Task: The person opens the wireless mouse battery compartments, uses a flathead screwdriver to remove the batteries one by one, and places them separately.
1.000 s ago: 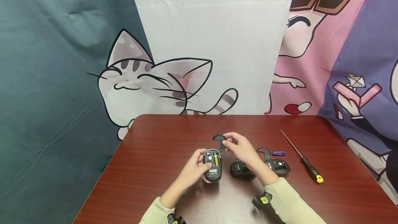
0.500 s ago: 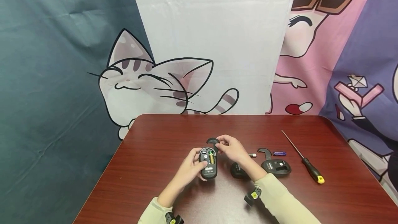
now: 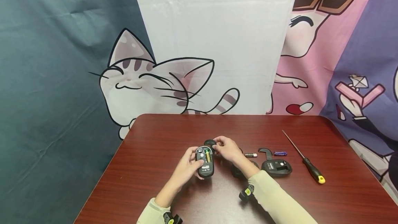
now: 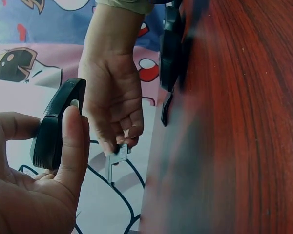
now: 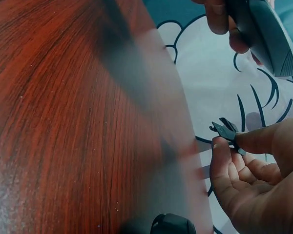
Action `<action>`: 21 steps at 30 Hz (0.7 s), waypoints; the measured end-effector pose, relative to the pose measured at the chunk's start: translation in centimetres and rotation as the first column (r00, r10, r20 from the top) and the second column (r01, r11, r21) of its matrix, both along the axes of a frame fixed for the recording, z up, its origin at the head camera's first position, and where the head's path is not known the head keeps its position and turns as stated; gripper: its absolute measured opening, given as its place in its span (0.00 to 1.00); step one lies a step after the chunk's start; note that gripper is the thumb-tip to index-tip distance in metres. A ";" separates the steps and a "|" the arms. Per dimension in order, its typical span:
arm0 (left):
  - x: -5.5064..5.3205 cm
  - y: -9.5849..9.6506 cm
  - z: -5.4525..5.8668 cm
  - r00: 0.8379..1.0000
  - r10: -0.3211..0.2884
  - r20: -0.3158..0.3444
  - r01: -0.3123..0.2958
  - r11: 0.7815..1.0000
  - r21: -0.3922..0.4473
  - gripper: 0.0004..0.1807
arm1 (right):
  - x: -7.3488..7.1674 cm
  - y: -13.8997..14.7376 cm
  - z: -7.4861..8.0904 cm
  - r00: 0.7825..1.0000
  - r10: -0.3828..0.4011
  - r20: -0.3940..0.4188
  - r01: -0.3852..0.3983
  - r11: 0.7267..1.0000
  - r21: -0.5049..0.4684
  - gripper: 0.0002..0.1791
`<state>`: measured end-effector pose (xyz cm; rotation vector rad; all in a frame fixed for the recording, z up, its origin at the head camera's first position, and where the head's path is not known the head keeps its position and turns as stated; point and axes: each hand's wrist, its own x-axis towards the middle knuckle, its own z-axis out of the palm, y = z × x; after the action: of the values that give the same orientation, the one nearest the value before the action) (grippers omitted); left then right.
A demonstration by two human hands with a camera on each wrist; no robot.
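My left hand (image 3: 188, 163) grips a black computer mouse (image 3: 204, 170), its underside facing up, with the thumb lying across it. A green and gold battery (image 3: 207, 156) sits in the mouse's uncovered slot. Just beyond the mouse, my right hand (image 3: 227, 149) pinches a black battery cover (image 3: 210, 143) between thumb and fingers. In the right wrist view, the cover (image 5: 226, 130) hangs apart from the mouse (image 5: 266, 36). The left wrist view shows the mouse (image 4: 58, 126) edge-on, raised off the table.
On the table (image 3: 149, 134), a second upturned mouse (image 3: 276, 167) lies right of my right forearm, which partly hides another mouse (image 3: 237, 172). Behind them are a silver battery (image 3: 250, 155), a loose cover (image 3: 265, 153) and a blue battery (image 3: 280, 154). A screwdriver (image 3: 311, 168) lies farther right.
Both hands have moved a little left with the mouse and the cover. The cover has come closer to the mouse's far end. The silver battery has come into sight beside my right forearm.
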<state>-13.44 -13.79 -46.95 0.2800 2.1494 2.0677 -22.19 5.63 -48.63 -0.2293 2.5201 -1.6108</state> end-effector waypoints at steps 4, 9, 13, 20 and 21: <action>-0.1 -0.2 0.1 1.000 0.008 -0.003 -0.008 1.000 0.002 0.27 | -0.2 -0.3 -0.2 1.000 0.003 -0.002 -0.003 1.000 0.020 0.11; -0.1 -0.3 0.1 1.000 0.006 -0.008 -0.006 1.000 0.011 0.27 | -0.5 -0.7 -0.7 1.000 0.026 -0.006 -0.026 0.999 0.048 0.10; 0.0 -0.3 0.1 1.000 0.006 -0.010 -0.006 1.000 0.014 0.27 | -0.7 -1.1 -1.0 0.999 0.033 -0.003 -0.033 0.996 0.081 0.10; 0.1 -0.3 0.1 1.000 0.006 -0.016 -0.006 1.000 0.014 0.26 | -1.0 -1.3 -1.7 0.998 0.058 0.013 -0.059 0.987 0.148 0.11; 0.1 -0.3 0.1 1.000 0.007 -0.017 -0.007 1.000 0.013 0.26 | -1.1 -1.4 -1.7 0.998 0.063 0.017 -0.065 0.985 0.157 0.11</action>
<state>-13.34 -14.10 -46.88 0.2930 2.1501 2.0910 -23.25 4.27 -50.37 -0.2783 2.5866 -1.3768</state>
